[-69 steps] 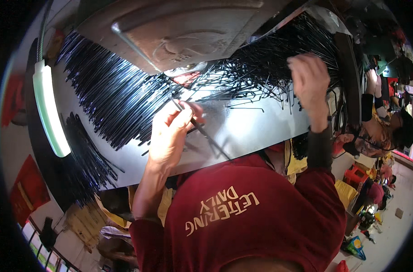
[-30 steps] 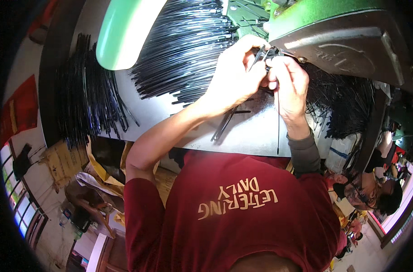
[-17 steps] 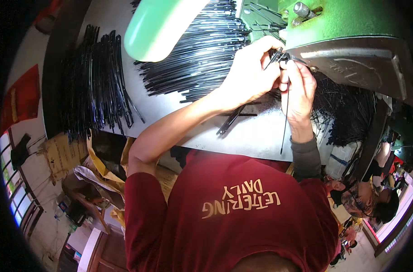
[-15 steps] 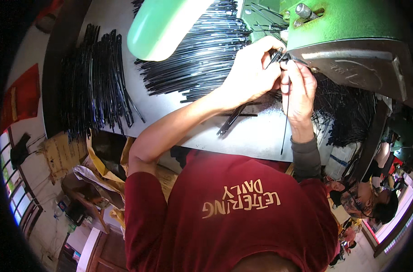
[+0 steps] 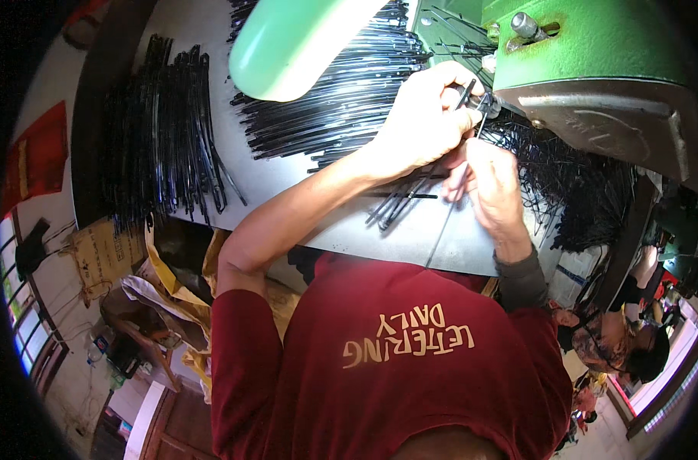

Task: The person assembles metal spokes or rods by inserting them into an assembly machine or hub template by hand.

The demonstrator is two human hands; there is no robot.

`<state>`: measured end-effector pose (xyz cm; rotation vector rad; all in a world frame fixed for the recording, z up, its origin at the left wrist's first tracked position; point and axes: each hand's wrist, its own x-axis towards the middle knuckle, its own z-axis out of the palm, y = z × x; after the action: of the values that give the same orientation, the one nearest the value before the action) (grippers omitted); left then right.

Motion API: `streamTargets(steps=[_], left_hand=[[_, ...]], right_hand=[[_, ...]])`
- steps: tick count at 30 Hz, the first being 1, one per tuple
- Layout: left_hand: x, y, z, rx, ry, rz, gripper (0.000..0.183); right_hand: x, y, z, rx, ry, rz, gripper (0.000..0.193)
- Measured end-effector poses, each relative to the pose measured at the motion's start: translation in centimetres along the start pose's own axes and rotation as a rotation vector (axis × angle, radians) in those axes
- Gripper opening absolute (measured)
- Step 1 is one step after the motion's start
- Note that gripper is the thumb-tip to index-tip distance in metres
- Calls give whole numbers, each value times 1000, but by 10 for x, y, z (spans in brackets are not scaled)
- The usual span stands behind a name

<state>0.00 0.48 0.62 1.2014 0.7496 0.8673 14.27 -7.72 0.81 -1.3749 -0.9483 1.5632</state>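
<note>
My left hand is closed round several thin black rods, beside the green machine. Their lower ends, a small bundle of black rods, stick out below the hand over the table. My right hand is closed in a pinch, just below and right of the left one. From it a single thin rod, blurred by motion, slants down toward my shirt. Its upper part reaches the rods' tips near my left fingertips, where fingers partly hide the joint.
A large pile of black rods lies beyond my left forearm, another bundle at the far left. The green machine overhangs the right, with a dark tangle of thin pieces below. A rounded green lamp hangs above the table.
My right hand has drawn down, away from my left fingertips. The thin rod in it has swung its lower end left and nearer to my body. My left hand stays almost still.
</note>
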Motion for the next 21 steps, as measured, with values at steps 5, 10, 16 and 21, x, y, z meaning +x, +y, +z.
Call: streamTargets(steps=[5, 10, 16, 21], left_hand=[[0, -10, 5, 99, 57, 72, 18], [0, 2, 11, 62, 84, 81, 14], [16, -3, 10, 86, 110, 197, 17], [14, -12, 12, 213, 170, 178, 20]], right_hand=[[-5, 8, 14, 122, -48, 47, 35], [-9, -1, 17, 143, 20, 8, 37], [1, -9, 12, 102, 39, 28, 38], [1, -4, 11, 118, 34, 24, 42]])
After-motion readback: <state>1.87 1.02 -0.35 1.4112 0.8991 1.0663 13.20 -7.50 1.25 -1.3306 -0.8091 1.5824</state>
